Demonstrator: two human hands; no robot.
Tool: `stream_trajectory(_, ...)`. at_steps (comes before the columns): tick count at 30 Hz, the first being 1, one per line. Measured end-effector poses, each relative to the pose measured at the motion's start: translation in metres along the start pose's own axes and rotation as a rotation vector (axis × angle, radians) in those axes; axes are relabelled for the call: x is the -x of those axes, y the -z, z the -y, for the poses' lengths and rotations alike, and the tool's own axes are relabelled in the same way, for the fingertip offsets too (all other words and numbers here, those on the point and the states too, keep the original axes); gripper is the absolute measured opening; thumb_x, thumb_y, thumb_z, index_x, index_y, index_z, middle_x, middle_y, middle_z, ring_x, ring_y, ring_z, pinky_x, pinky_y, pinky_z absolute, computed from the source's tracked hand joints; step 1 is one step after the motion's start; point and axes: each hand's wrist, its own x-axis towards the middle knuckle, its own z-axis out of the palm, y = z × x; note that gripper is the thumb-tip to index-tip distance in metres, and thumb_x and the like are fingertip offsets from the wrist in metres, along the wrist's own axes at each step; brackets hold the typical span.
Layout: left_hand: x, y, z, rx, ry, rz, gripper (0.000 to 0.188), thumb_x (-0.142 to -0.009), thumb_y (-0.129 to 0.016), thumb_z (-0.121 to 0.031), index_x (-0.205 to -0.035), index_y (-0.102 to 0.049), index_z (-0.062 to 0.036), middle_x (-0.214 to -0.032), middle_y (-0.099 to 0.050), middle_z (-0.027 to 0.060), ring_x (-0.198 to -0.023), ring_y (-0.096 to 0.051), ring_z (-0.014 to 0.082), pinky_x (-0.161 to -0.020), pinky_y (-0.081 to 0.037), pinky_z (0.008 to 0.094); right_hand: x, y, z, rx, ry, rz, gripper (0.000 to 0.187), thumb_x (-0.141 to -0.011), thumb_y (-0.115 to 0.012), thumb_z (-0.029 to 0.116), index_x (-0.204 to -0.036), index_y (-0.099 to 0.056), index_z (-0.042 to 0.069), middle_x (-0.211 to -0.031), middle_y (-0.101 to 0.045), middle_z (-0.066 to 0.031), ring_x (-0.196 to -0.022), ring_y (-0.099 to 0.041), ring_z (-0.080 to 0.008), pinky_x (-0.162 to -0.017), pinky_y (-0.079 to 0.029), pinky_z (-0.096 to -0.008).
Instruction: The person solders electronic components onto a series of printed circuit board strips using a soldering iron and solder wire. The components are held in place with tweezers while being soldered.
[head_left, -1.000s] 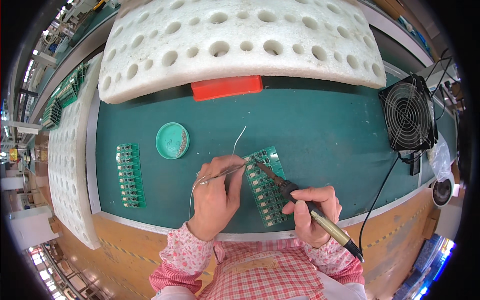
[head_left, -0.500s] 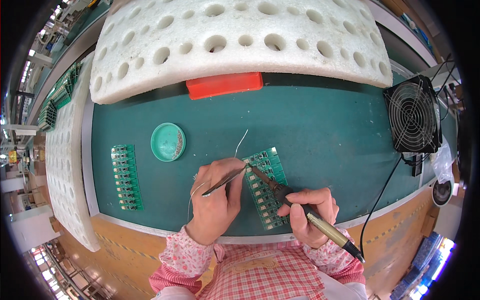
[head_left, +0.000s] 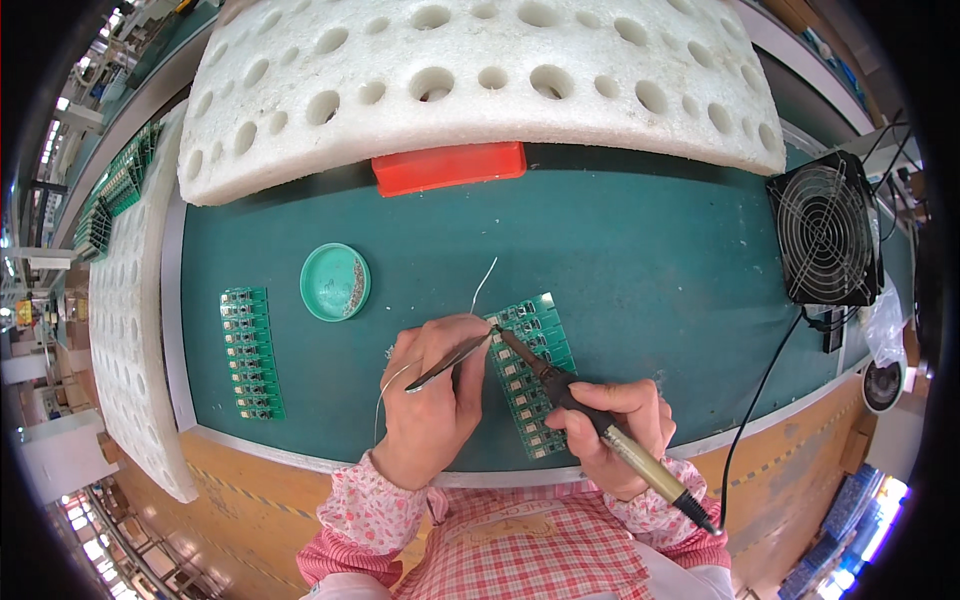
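Gripping the soldering iron [head_left: 632, 452] like a pen, the right hand [head_left: 618, 432] has its thumb and fingers closed around the handle, with the tip directed up and left to the upper-left corner of the circuit board panel [head_left: 520, 378]. The panel lies on the green work surface [head_left: 640, 250] between and just ahead of the hands. The left hand [head_left: 428, 405] is curled, its fingers closed on slim metal tweezers [head_left: 450, 364], whose points meet the same corner; contact between iron tip and board cannot be confirmed. Solder wire [head_left: 482, 286] extends beyond the left fingers. A second panel [head_left: 251, 355] lies farther left, near a round green dish [head_left: 324, 282]. A black fan [head_left: 826, 236] stands at the right.
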Motion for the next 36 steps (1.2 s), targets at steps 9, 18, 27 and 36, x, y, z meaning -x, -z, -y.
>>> stream_trajectory(9, 0.001, 0.001, 0.001, -0.010, -0.023, -0.001, 0.029, -0.081, -0.071, 0.008, -0.106, -0.065, -0.0046, -0.100, -0.069, 0.0078, -0.088, -0.068, 0.0257, -0.078, -0.049, 0.0342, -0.011, -0.001, 0.006, 0.086, 0.221, 0.065, 0.034, -0.076, -0.086, 0.010, -0.099, -0.064, -0.002, -0.065, -0.063, -0.0053, -0.051, -0.064, -0.0188, -0.045, -0.052, -0.0308)
stream_trajectory(18, 0.000, 0.001, -0.002, 0.008, 0.033, 0.020, 0.014, -0.088, -0.068, 0.002, -0.101, -0.065, -0.0010, -0.102, -0.070, 0.0107, -0.091, -0.067, 0.0284, -0.080, -0.052, 0.0356, -0.001, 0.009, -0.007, -0.025, 0.174, 0.023, 0.024, -0.098, -0.064, 0.018, -0.105, -0.054, -0.003, -0.066, -0.069, -0.0082, -0.059, -0.072, -0.0188, -0.054, -0.058, -0.0296)
stream_trajectory(27, 0.001, 0.001, -0.001, 0.005, 0.000, -0.008, 0.026, -0.082, -0.072, 0.007, -0.104, -0.066, -0.0046, -0.101, -0.070, 0.0080, -0.086, -0.067, 0.0265, -0.078, -0.050, 0.0347, 0.008, 0.010, -0.007, -0.048, 0.104, 0.006, 0.028, -0.100, -0.061, 0.025, -0.106, -0.051, 0.000, -0.067, -0.068, -0.0091, -0.060, -0.072, -0.0184, -0.056, -0.058, -0.0297)
stream_trajectory(36, 0.001, 0.015, -0.002, 0.210, 0.131, 0.024, 0.013, -0.090, -0.066, 0.004, -0.103, -0.066, 0.0035, -0.104, -0.070, 0.0114, -0.093, -0.068, 0.0220, -0.081, -0.054, 0.0296, 0.024, 0.017, -0.013, -0.132, 0.152, -0.061, 0.029, -0.098, -0.064, 0.023, -0.110, -0.049, 0.001, -0.070, -0.069, -0.0106, -0.059, -0.069, -0.0205, -0.055, -0.056, -0.0317)
